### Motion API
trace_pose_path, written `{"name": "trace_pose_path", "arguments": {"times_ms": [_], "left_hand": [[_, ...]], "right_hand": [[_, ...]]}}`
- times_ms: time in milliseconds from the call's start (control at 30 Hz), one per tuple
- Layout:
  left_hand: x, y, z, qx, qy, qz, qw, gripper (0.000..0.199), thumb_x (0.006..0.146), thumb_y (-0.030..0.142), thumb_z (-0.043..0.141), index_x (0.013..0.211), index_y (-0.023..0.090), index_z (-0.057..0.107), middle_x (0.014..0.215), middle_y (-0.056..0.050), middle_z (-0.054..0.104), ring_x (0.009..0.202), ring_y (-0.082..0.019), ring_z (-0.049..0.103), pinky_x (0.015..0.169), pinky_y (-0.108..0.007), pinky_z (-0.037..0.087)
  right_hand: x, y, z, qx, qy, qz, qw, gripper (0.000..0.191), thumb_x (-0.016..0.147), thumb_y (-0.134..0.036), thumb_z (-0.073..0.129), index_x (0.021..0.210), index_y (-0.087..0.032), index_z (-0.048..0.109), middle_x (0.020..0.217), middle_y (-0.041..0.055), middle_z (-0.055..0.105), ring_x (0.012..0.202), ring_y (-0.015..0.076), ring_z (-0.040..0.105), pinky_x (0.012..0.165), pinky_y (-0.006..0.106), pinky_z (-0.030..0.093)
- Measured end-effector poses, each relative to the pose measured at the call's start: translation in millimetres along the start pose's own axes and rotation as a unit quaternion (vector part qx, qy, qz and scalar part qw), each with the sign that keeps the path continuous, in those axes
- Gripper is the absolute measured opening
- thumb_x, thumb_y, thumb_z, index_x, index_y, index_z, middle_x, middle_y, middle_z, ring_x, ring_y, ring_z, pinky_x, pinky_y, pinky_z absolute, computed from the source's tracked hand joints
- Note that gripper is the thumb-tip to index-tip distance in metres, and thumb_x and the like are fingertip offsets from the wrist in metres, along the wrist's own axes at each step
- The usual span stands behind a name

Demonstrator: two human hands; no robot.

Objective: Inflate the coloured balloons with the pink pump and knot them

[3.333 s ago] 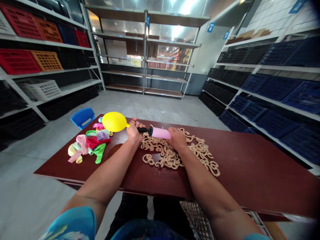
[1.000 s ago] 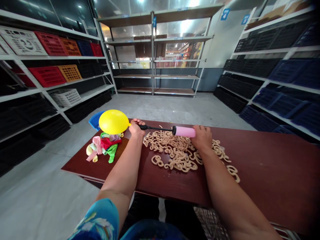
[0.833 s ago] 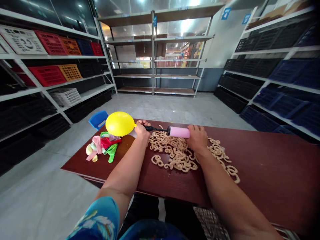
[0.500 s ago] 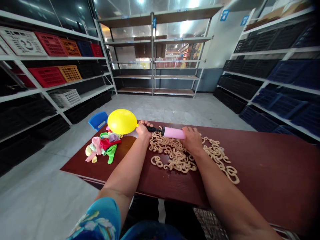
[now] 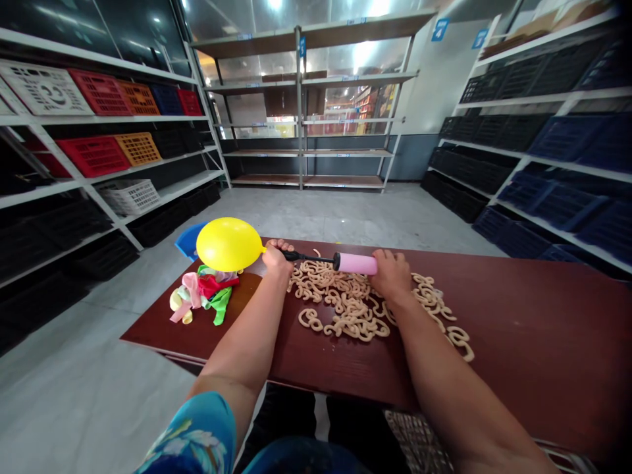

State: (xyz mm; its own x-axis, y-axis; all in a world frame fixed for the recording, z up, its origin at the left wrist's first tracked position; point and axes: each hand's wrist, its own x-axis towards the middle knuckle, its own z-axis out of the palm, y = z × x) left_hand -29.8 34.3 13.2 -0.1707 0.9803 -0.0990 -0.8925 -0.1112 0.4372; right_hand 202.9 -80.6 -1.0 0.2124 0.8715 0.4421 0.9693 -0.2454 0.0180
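A pink and black balloon pump [image 5: 356, 263] is stretched between my two hands above the table. My left hand [image 5: 278, 255] is closed around its black nozzle end and the neck of an inflated yellow balloon [image 5: 229, 243], which sticks out to the left. My right hand [image 5: 392, 273] wraps the right end of the pink barrel. Between the hands, part of the black shaft shows. Beneath the pump lies a spread of beige curled pieces [image 5: 353, 316]. Limp balloons [image 5: 205, 289] in several colours are heaped at the table's left, partly below the yellow balloon.
The dark red-brown table [image 5: 518, 322] extends to the right. Behind its left corner stands a blue chair [image 5: 188, 241]. Shelves with crates [image 5: 93, 156] line the left wall, dark crates [image 5: 567, 141] the right, and a metal rack [image 5: 299, 151] stands at the back.
My right hand has moved right with the pink barrel, exposing more of the black shaft. My left hand and the yellow balloon have shifted left, and the balloon looks slightly bigger.
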Motion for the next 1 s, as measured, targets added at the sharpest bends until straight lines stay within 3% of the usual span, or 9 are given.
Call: {"name": "trace_pose_path", "arguments": {"times_ms": [200,333,533,667,1000], "left_hand": [[-24,-22,14.2,0.009,-0.023,-0.036,0.999,0.016,0.065,0.004,0.036,0.062,0.019,0.028,0.052,0.005,0.030,0.041,-0.007,0.032,0.044,-0.021,0.027],[-23,-17,19.1,0.017,-0.023,-0.035,0.999,0.016,0.066,0.004,0.035,0.063,0.019,0.030,0.053,0.004,0.031,0.041,-0.007,0.033,0.044,-0.021,0.028],[1,13,12.5,0.008,0.008,-0.002,1.000,0.015,0.069,0.005,0.034,0.063,0.019,0.030,0.052,0.005,0.030,0.039,-0.006,0.032,0.043,-0.021,0.028],[8,20,6.6,0.006,0.018,0.021,1.000,0.017,0.068,0.003,0.034,0.063,0.019,0.031,0.052,0.005,0.031,0.039,-0.006,0.032,0.043,-0.020,0.027],[-21,-18,16.1,0.013,-0.002,-0.029,1.000,0.016,0.068,0.006,0.036,0.062,0.019,0.030,0.052,0.005,0.031,0.041,-0.006,0.032,0.045,-0.021,0.028]], "right_hand": [[-6,-22,-11,0.012,0.012,-0.069,0.997,0.025,0.076,-0.024,0.050,0.100,-0.017,0.051,0.096,0.0096,0.056,0.089,0.0225,0.041,0.069,0.031,0.027],[-5,-21,-13,0.026,0.002,-0.088,0.996,0.029,0.074,-0.025,0.053,0.102,-0.018,0.051,0.097,0.0089,0.056,0.089,0.0225,0.042,0.071,0.031,0.028],[1,5,-7,0.023,-0.004,-0.005,1.000,0.030,0.075,-0.028,0.052,0.105,-0.022,0.052,0.105,0.0077,0.055,0.096,0.0249,0.040,0.070,0.032,0.028],[1,15,-3,0.014,0.000,0.037,0.999,0.028,0.078,-0.026,0.048,0.105,-0.021,0.052,0.106,0.0094,0.053,0.095,0.0251,0.040,0.069,0.032,0.028],[-4,-17,-11,0.006,0.010,-0.050,0.999,0.027,0.075,-0.023,0.050,0.102,-0.018,0.050,0.097,0.0093,0.054,0.088,0.0221,0.041,0.068,0.030,0.027]]}}
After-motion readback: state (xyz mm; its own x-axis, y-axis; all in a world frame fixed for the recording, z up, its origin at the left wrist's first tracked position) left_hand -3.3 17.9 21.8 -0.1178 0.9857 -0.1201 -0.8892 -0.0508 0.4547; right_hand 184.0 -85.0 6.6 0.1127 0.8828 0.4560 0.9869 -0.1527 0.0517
